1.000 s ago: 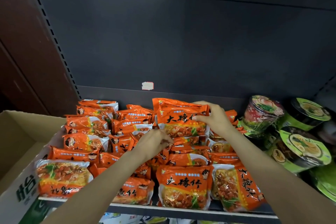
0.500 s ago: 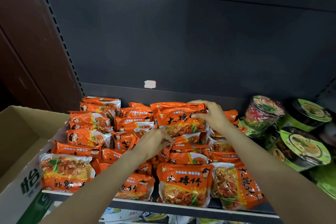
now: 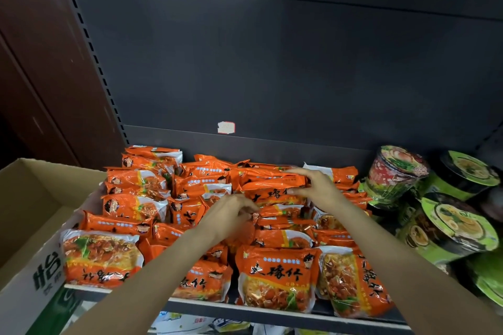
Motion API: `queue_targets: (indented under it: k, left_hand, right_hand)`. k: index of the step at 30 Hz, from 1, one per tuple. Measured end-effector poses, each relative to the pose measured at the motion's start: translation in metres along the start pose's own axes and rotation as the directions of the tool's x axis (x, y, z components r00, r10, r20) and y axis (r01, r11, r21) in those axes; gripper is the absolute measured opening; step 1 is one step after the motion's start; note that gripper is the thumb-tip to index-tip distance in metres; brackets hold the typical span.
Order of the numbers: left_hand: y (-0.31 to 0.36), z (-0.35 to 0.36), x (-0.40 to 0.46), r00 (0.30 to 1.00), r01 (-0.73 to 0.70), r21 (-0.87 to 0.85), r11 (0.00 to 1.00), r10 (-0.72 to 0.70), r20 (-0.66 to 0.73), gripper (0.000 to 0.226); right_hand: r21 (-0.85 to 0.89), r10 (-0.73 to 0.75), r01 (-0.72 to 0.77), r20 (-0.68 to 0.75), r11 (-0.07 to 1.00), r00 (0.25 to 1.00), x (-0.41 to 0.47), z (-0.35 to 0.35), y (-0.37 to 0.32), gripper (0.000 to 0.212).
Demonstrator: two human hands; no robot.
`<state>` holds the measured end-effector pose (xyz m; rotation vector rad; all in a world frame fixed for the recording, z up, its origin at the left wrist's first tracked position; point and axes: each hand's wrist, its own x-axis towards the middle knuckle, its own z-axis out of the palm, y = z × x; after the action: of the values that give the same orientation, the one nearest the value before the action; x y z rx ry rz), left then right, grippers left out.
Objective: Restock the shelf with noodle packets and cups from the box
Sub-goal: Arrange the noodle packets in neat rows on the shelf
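Several orange noodle packets (image 3: 277, 277) lie piled on the dark shelf (image 3: 275, 314). My right hand (image 3: 315, 187) grips the right end of an orange packet (image 3: 268, 192) lying on top of the pile at the back middle, fingers over its top edge and thumb under. My left hand (image 3: 231, 216) pinches the edge of another orange packet (image 3: 281, 212) just below it. Noodle cups stand at the right: a red one (image 3: 394, 171) tilted and green ones (image 3: 451, 228). The cardboard box (image 3: 30, 215) is at the left, its inside showing bare.
The shelf's dark back panel (image 3: 272, 62) rises behind the pile, with a small white sticker (image 3: 226, 127). A brown wall (image 3: 35, 62) is at the left. More packets show on the shelf below (image 3: 190, 323).
The top packet held by my right hand has tipped down flatter onto the pile. My left hand stays at the packet below it. The view has shifted slightly.
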<state>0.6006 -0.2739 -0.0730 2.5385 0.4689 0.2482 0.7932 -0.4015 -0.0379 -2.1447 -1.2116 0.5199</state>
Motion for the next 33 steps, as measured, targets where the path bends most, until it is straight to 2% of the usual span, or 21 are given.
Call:
queue_targets:
  k: [9,14,17,19,21,22,24,27,29,31,33]
  left_hand:
    - [-0.004,-0.004,-0.006,0.999,0.010,-0.059,0.998,-0.007,0.049,0.031]
    - [-0.006,-0.003,-0.006,0.997,0.019,-0.036,0.999,-0.016,0.082,0.033]
    - [-0.001,-0.005,-0.004,0.999,0.042,-0.051,0.998,-0.044,-0.025,0.035]
    - [0.004,-0.008,0.000,0.984,0.036,-0.026,0.999,-0.040,-0.171,0.040]
    - [0.008,-0.011,0.006,0.964,-0.009,0.087,0.996,0.031,-0.263,0.049]
    - [0.011,-0.013,0.010,0.966,-0.025,0.157,0.987,0.064,-0.251,0.053]
    - [0.014,-0.014,0.018,0.986,-0.039,0.271,0.962,0.081,-0.144,0.057]
    - [0.015,-0.011,0.028,1.000,-0.010,0.362,0.932,0.018,-0.020,0.055]
    - [0.013,-0.009,0.030,0.999,0.034,0.395,0.918,-0.045,0.019,0.054]
    - [0.007,-0.008,0.029,0.990,0.082,0.396,0.915,-0.119,0.071,0.056]
    - [-0.001,-0.009,0.026,0.975,0.125,0.368,0.922,-0.183,0.128,0.057]
  right_hand:
    - [-0.014,0.030,-0.030,0.072,0.999,0.997,-0.001,-0.005,0.005,0.049]
    - [-0.075,0.020,-0.020,-0.009,0.997,1.000,-0.003,0.005,0.003,0.049]
    - [-0.181,0.026,-0.036,-0.057,0.983,0.998,-0.002,0.008,0.004,0.053]
    - [-0.168,0.032,-0.038,-0.036,0.985,0.999,-0.002,0.008,0.004,0.053]
    - [-0.106,0.036,-0.035,0.000,0.994,0.999,-0.002,0.006,0.006,0.052]
    - [-0.057,0.041,-0.040,0.018,0.998,0.999,-0.003,0.005,0.007,0.054]
    - [0.028,0.032,-0.034,0.047,0.999,0.998,-0.005,0.002,0.008,0.062]
    - [0.080,-0.003,0.000,0.042,0.997,0.999,-0.010,-0.001,0.011,0.070]
    - [-0.042,0.004,-0.004,0.005,0.999,1.000,-0.013,-0.001,0.015,0.062]
    - [-0.209,0.012,-0.008,0.015,0.978,1.000,-0.015,-0.001,0.021,0.046]
    - [-0.298,0.011,-0.001,0.031,0.955,0.999,-0.019,0.003,0.027,0.037]
